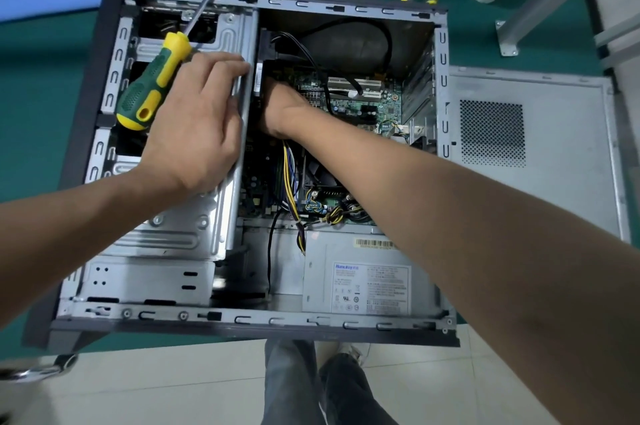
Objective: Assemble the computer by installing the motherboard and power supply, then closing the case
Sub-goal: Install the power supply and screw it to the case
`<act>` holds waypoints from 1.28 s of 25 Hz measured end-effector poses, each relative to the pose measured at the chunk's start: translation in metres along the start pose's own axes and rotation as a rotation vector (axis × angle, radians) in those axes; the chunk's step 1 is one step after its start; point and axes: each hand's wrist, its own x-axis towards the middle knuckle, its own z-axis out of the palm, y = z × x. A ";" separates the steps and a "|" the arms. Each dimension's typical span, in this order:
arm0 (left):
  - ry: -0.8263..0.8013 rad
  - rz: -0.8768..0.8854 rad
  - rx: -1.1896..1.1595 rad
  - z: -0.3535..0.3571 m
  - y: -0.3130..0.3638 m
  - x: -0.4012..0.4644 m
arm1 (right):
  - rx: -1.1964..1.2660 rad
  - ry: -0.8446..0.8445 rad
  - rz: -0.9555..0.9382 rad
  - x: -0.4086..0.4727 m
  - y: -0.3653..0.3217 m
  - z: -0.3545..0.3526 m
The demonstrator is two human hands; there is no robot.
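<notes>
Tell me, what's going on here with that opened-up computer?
A person is putting a desktop computer together. The case lies open on its side, with the motherboard and power supply inside. The left hand holds a green and yellow screwdriver while resting on the drive cage. The right hand reaches deep inside; its fingers are hidden. The side panel lies beside the case, not yet fitted.

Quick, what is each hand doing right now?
Left hand: holds the screwdriver, fingers on the drive cage.
Right hand: reaches into the case; fingers hidden, cannot tell.
</notes>
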 end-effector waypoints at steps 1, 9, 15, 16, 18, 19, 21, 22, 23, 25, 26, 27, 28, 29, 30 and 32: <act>0.000 -0.001 0.001 0.000 0.000 0.000 | -0.012 -0.023 -0.012 0.001 0.000 0.000; 0.010 0.011 0.002 0.002 -0.003 -0.001 | -0.045 -0.002 -0.021 -0.003 -0.001 -0.003; -0.002 0.008 -0.004 0.004 -0.004 -0.003 | -0.109 0.061 -0.020 -0.024 -0.004 -0.003; -0.003 0.004 0.001 0.003 -0.004 -0.004 | -0.124 0.066 -0.037 -0.028 -0.004 -0.002; -0.005 0.007 0.004 0.002 -0.003 -0.002 | -0.149 0.066 -0.046 -0.031 -0.003 -0.004; -0.005 0.010 0.005 0.002 -0.003 -0.002 | -0.151 0.066 -0.039 -0.031 -0.003 -0.004; 0.002 0.013 0.003 0.004 -0.004 -0.001 | -0.144 0.065 -0.013 -0.027 -0.003 -0.004; 0.007 0.015 -0.001 0.005 -0.005 0.000 | -0.138 0.056 -0.005 -0.026 -0.004 -0.005; 0.009 0.019 -0.006 0.006 -0.005 0.000 | -0.128 0.039 -0.002 -0.026 -0.004 -0.005; -0.001 0.018 -0.017 0.006 -0.003 -0.002 | -0.110 -0.001 0.000 -0.028 -0.002 -0.006; -0.006 0.015 -0.017 0.006 -0.002 -0.002 | -0.119 -0.018 -0.007 -0.030 -0.002 -0.006; -0.007 0.012 -0.017 0.005 -0.001 -0.002 | -0.143 -0.033 -0.022 -0.033 -0.002 -0.007; -0.013 0.007 -0.020 0.005 -0.002 -0.002 | -0.182 -0.046 -0.047 -0.038 -0.002 -0.007; -0.022 0.006 -0.017 0.006 -0.003 -0.002 | -0.234 -0.055 -0.083 -0.045 -0.001 -0.008; -0.032 0.005 -0.017 0.006 -0.003 -0.002 | -0.300 -0.061 -0.135 -0.054 0.000 -0.008; -0.056 0.003 -0.028 0.005 -0.003 -0.003 | -0.425 -0.066 -0.254 -0.076 0.006 -0.011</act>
